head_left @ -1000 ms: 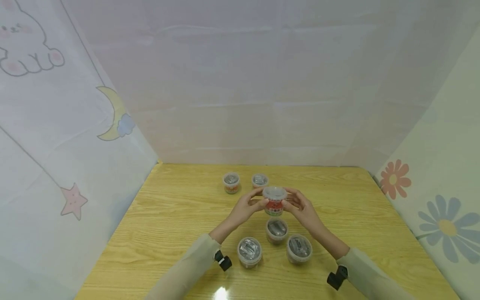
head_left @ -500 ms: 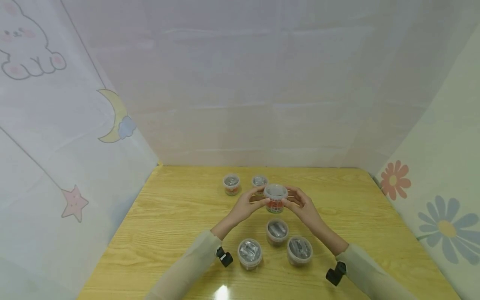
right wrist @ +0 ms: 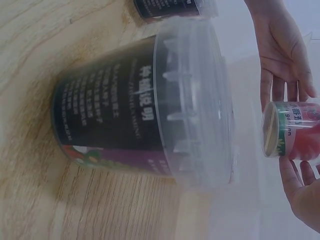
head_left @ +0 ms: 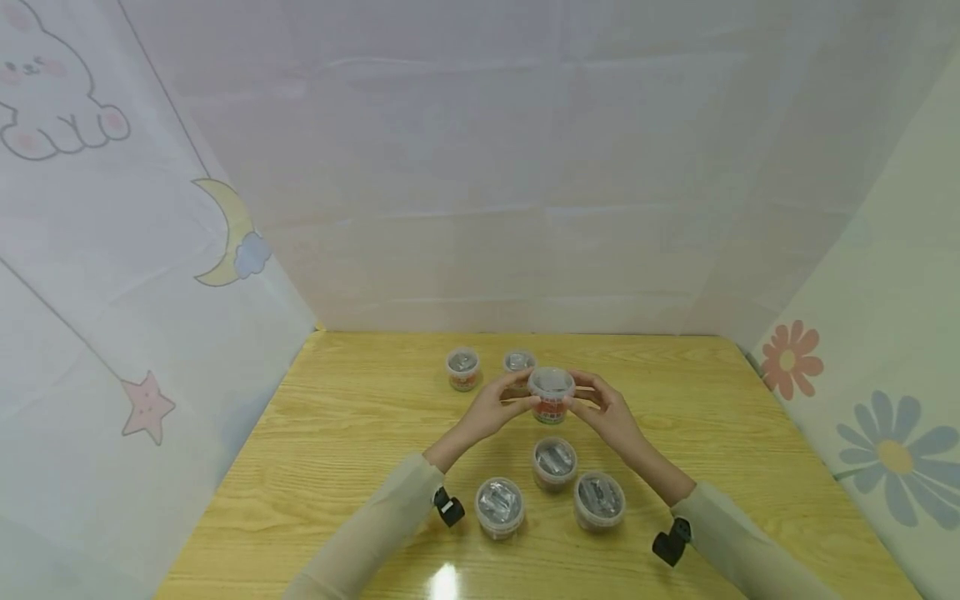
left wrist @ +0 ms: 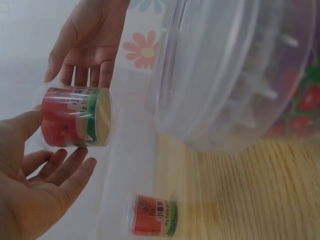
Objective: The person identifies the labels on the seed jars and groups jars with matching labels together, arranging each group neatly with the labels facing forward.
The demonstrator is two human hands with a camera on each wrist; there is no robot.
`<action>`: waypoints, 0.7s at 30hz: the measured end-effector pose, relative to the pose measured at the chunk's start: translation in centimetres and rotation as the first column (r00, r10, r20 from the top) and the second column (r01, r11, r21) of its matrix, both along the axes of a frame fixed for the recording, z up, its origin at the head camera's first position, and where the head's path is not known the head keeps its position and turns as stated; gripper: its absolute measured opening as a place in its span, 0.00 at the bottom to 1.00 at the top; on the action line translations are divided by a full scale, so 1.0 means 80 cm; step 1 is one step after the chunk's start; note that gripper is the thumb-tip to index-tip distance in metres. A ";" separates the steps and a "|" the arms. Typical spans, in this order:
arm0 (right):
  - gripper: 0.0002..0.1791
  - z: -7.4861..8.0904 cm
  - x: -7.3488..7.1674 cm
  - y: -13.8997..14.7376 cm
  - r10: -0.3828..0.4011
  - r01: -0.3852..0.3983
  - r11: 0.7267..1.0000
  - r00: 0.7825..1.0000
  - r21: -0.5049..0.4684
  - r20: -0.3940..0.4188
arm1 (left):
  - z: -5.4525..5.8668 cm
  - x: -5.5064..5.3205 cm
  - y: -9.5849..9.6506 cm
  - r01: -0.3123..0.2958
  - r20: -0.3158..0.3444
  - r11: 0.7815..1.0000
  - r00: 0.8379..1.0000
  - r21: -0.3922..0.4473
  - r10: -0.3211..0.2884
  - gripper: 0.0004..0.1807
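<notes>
Between both hands a small plastic tub (head_left: pixel 551 407) with a red and green label and a translucent lid is held upright above the table. My left hand (head_left: pixel 491 410) grips its left side, thumb in front and fingers behind. The right hand (head_left: pixel 606 417) grips the opposite side in the same way. In the left wrist view the tub (left wrist: pixel 65 117) shows its flat, pale base, clear of the tabletop. The right wrist view also shows the tub (right wrist: pixel 292 130) between the fingers of both hands.
Three similar lidded tubs stand nearer: a left one (head_left: pixel 499 507), a middle one (head_left: pixel 555 463) and a right one (head_left: pixel 598 501). Farther back are a left rear tub (head_left: pixel 462 369) and another rear tub (head_left: pixel 519 362), partly hidden by fingers. Printed cloth walls surround the wooden table (head_left: pixel 360 417).
Over the last second both hands have raised the held tub slightly, and more of its lid faces the head camera. The tubs on the table have stayed put.
</notes>
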State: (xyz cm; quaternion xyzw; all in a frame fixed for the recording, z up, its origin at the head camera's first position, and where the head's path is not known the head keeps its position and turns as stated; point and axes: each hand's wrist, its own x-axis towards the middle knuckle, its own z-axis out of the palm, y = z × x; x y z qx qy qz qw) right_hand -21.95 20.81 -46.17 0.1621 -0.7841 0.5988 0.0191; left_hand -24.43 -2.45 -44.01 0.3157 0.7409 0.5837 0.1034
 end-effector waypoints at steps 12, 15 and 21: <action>0.28 0.016 0.002 -0.004 0.007 -0.007 1.000 1.000 0.007 0.020 | -0.006 -0.012 0.003 -0.016 -0.077 0.999 0.997 -0.033 0.013 0.30; 0.28 0.017 0.001 -0.005 0.007 -0.007 1.000 1.000 0.012 0.008 | -0.022 -0.025 0.004 -0.021 -0.098 0.999 0.995 -0.037 0.017 0.30; 0.29 -0.008 -0.017 0.003 0.006 -0.006 1.000 1.000 -0.005 -0.013 | -0.039 -0.040 0.007 -0.039 -0.122 0.999 0.992 -0.036 0.035 0.31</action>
